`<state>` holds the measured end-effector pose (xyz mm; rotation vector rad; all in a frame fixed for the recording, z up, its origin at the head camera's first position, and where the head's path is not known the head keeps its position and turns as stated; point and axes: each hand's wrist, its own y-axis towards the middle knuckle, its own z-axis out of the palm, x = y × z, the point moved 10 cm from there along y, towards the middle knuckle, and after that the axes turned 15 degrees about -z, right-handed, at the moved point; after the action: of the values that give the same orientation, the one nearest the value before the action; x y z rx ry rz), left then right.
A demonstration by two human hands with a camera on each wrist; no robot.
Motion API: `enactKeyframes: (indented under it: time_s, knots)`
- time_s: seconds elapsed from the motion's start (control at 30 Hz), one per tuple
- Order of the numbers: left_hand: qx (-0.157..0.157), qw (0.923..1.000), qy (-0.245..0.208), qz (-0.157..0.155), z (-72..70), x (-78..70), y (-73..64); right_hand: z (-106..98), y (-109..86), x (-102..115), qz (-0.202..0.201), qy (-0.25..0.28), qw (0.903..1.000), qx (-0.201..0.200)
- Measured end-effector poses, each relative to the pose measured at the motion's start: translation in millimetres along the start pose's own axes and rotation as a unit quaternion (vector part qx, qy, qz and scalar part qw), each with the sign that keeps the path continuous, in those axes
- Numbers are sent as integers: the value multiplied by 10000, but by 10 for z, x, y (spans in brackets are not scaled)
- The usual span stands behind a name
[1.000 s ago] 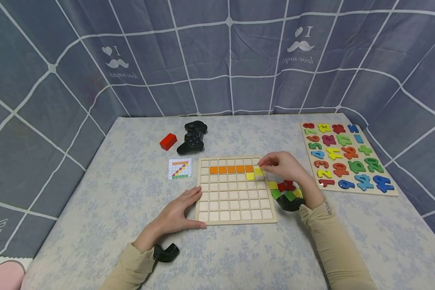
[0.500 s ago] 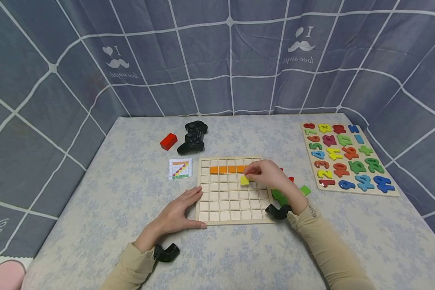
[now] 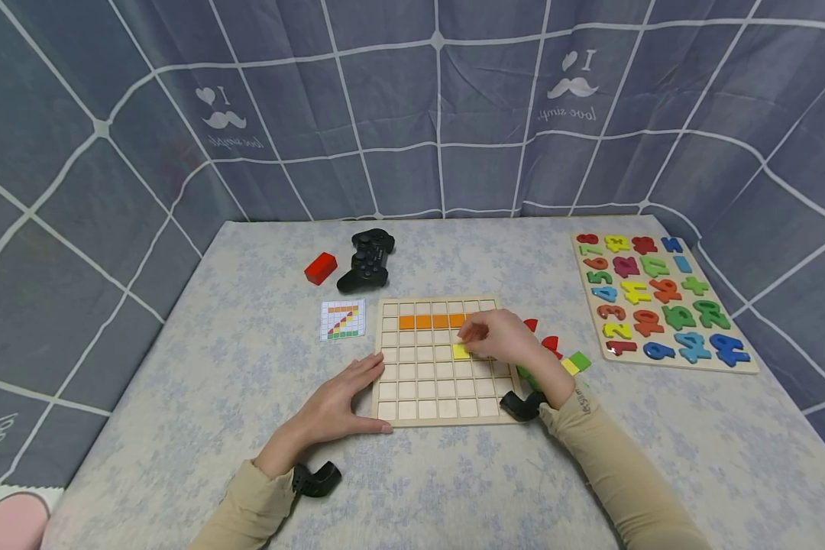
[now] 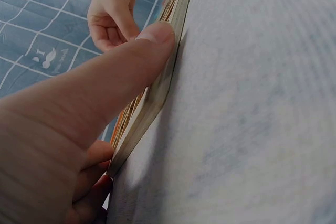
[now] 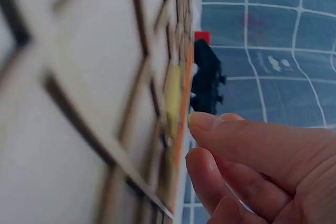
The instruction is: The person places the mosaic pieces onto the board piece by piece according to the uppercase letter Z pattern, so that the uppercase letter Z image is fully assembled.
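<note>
A wooden grid board [image 3: 426, 390] lies on the table, a row of orange tiles [image 3: 431, 321] set in its upper part. My left hand [image 3: 340, 401] rests at its lower left corner, fingers along the left edge. In the left wrist view the straight thumb [image 4: 121, 72] lies over the front edge. My right hand [image 3: 498, 336] is over the board's right part, fingers loosely bent beside a yellow tile [image 3: 461, 351] lying in the grid. The right wrist view shows that yellow tile [image 5: 174, 98] apart from the fingertips [image 5: 202, 121], with nothing between them. My right hand hides other cells.
Loose red pieces [image 3: 551, 344] and green pieces [image 3: 580, 360] lie right of the board, partly behind my wrist. A pattern card [image 3: 342, 319], red block [image 3: 321, 269] and black game controller [image 3: 368, 261] lie to the left. A number puzzle board [image 3: 660, 305] lies at far right.
My right hand has come from the board's upper right edge to the left and nearer, with a yellow tile. The tile now lies in the grid, let go. The left hand has stayed.
</note>
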<state>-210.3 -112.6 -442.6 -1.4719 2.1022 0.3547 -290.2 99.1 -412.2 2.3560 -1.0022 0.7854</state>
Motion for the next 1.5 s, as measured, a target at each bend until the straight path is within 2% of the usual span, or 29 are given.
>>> enactKeyframes:
  time_s: [0.17,0.33,0.7,0.97,1.2,1.5]
  knots:
    - [-1,10000,7,0,-1,-4,3,-132,-30,-56,-47,304,9995,-19]
    - [-1,10000,3,-20,1,3,5,-249,-82,-140,-41,770,9969,123]
    - [38,9999,0,-113,16,38,15,-431,-272,-428,274,1437,9889,280]
    - [47,9999,7,-133,23,45,17,-432,-349,-566,368,1632,9851,387]
    - [57,9999,8,-128,25,35,19,-352,-387,-674,540,2010,9767,529]
    - [48,9999,-14,-108,21,30,20,-285,-430,-747,570,2220,9710,677]
